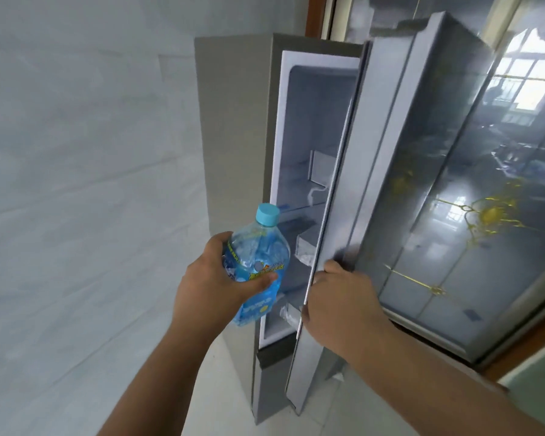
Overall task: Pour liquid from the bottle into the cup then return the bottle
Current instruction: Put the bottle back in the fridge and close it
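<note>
Head view: my left hand (211, 287) holds the bottle (256, 265) upright just in front of the open fridge (233, 152), fingers (260, 283) wrapped around its labelled waist, thumb across the front. My right hand (337, 303) is clamped on the edge of the fridge door (337, 196), which stands partly open. The blue cap (267, 214) is on. I judge the thin plastic soft enough to buckle and possibly slick if cold, so the middle grip suits it. It looks partly full, moderately heavy. No cup shows here, so I cannot tell whether pouring is done.
</note>
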Demonstrator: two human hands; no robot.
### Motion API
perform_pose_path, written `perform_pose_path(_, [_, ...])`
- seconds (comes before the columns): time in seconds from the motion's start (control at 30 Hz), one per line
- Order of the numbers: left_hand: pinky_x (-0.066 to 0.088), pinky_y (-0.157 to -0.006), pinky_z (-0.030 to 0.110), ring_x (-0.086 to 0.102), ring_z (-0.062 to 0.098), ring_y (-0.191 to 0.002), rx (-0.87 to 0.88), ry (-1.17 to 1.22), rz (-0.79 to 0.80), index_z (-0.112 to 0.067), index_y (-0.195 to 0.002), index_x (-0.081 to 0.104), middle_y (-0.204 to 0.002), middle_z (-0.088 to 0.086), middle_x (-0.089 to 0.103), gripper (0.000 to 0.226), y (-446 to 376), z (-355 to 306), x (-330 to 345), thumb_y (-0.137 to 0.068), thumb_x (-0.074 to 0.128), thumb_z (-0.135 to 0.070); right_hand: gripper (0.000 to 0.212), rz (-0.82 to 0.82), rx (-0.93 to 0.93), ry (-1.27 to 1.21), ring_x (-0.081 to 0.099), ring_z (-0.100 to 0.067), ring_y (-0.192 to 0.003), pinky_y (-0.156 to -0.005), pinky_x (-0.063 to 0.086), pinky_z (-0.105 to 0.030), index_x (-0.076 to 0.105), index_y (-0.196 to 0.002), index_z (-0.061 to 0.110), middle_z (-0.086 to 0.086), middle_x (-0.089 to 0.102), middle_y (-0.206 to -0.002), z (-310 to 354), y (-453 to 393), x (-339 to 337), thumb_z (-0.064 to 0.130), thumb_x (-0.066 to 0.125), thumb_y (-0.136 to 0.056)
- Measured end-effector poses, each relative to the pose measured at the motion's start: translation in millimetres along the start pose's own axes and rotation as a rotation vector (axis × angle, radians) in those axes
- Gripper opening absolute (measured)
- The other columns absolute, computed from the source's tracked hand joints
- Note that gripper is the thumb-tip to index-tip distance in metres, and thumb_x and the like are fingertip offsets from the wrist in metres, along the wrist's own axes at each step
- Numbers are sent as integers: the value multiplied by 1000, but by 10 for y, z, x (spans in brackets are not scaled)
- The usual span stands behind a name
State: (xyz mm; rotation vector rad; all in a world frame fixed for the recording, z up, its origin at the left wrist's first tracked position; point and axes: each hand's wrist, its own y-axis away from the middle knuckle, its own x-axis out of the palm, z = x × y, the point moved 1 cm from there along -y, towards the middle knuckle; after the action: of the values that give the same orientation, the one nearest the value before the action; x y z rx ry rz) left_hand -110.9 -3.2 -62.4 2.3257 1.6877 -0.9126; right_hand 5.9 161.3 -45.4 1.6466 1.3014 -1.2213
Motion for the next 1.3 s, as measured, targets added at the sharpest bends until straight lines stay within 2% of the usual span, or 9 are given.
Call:
perform_pose_path(0.27, [62,-92,36,68,7,-105,51,72,141,-38,-133,50,-115,-21,67,97,542,-617,664,-49,78,-78,33,-109,131,-265,64,-25,-108,-76,50,-37,53,-126,25,1,57,-117,-653,912,-88,41,50,-98])
perform_pose_path(0.4, [63,-92,41,69,5,-105,85,93,194,-41,-132,52,-116,-22,70,96,773,-879,963,-49,86,-76,70,-53,248,-342,26,-24,-152,-110,42,-46,25,-159,23,-3,20,-167,-1073,1143,257,42,54,-98])
perform_pose_path(0.47, [63,-91,39,69,5,-107,110,84,217,-40,-136,51,-119,-21,69,103,880,-1024,1100,-47,80,-83,88,79,355,-354,4,-25,-159,-118,34,-49,0,-164,19,-5,-5,-172,-1274,1285,481,41,55,-100])
perform_pose_path(0.57, [61,-88,31,67,0,-104,130,85,254,-39,-137,51,-118,-23,67,105,1011,-1252,1281,-44,79,-81,102,155,497,-364,-5,-26,-159,-118,34,-49,-14,-162,16,-5,-10,-172,-1560,1485,781,38,62,-98])
perform_pose_path(0.7, [59,-88,31,62,-10,-102,164,103,286,-40,-134,52,-111,-27,66,94,1117,-1529,1514,-53,91,-68,92,136,608,-339,-4,-24,-159,-116,38,-46,-4,-163,14,-4,-1,-173,-2030,1698,1013,36,59,-100])
perform_pose_path(0.9, [60,-93,34,65,-7,-104,188,140,329,-31,-136,55,-115,-22,69,86,1146,-1860,1876,-63,97,-49,85,135,684,-328,-16,-19,-157,-119,35,-42,-6,-164,16,1,-13,-172,-2671,1985,1341,26,52,-102])
perform_pose_path(1.07, [63,-90,38,68,-1,-102,215,118,357,-30,-134,55,-114,-17,72,87,1104,-1985,2032,-61,95,-57,84,150,722,-421,32,-21,-150,-107,47,-39,-2,-164,17,7,-10,-172,-2901,2014,1374,23,52,-99])
perform_pose_path(1.23, [62,-86,27,66,-9,-98,228,141,381,-31,-134,55,-111,-22,70,85,1036,-1998,2005,-62,94,-56,89,156,753,-407,-10,-27,-158,-124,24,-47,-2,-164,16,-2,-15,-172,-2966,1908,1296,40,54,-99])
perform_pose_path(1.3, [62,-89,31,67,-5,-102,241,160,390,-32,-134,54,-113,-21,70,91,976,-1960,1961,-57,93,-63,92,26,728,-637,-4,-26,-159,-125,19,-43,5,-164,25,1,-7,-173,-2800,1839,1208,42,63,-95])
